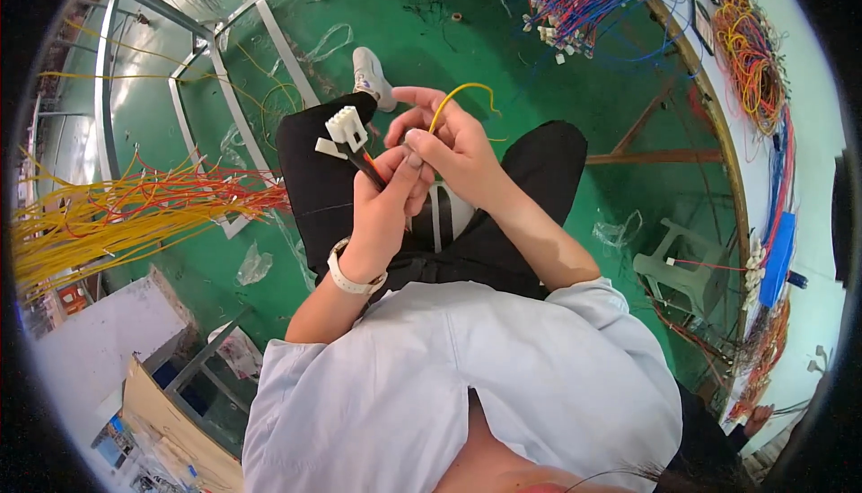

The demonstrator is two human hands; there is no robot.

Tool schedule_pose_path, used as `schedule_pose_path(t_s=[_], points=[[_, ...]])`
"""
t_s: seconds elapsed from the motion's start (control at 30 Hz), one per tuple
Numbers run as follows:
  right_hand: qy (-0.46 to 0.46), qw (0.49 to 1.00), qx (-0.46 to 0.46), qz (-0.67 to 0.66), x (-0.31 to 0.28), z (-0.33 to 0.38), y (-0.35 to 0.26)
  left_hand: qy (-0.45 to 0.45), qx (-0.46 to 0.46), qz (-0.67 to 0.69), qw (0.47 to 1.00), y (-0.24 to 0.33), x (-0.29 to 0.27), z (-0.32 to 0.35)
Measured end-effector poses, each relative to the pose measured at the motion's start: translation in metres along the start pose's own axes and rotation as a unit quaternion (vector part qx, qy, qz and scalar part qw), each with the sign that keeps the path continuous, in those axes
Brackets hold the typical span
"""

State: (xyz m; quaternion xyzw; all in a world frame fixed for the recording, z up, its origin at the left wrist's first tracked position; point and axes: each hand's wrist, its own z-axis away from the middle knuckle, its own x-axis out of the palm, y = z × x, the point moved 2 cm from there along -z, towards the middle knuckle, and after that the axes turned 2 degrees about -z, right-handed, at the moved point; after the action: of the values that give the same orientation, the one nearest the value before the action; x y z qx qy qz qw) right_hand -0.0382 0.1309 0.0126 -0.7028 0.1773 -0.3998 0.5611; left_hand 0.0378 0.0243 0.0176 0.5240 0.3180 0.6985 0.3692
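The left hand [382, 201] is closed around a short bundle of wires ending in a white plug [347, 127], held above the lap; the right hand [449, 147] pinches a yellow wire [460, 92] that loops up just beside the plug. At near left an open cardboard box [157, 421] stands on the green floor [503, 53]; its contents cannot be made out. A blue flat package [778, 258] lies on the surface [813, 170] at right among wire bundles.

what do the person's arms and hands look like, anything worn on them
Both hands are bare, no gloves. The left hand has a white watch band at the wrist. The right hand wears nothing. Both forearms are uncovered below the short pale blue sleeves of a shirt.
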Motion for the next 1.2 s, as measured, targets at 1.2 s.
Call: schedule_pose_path(t_s=[1.2], points=[[-0.084, 0.805, -0.328, 0.487, -0.009, -0.002, -0.068, -0.087, -0.013, -0.045, 0.995, 0.062, 0.003, 0.010]])
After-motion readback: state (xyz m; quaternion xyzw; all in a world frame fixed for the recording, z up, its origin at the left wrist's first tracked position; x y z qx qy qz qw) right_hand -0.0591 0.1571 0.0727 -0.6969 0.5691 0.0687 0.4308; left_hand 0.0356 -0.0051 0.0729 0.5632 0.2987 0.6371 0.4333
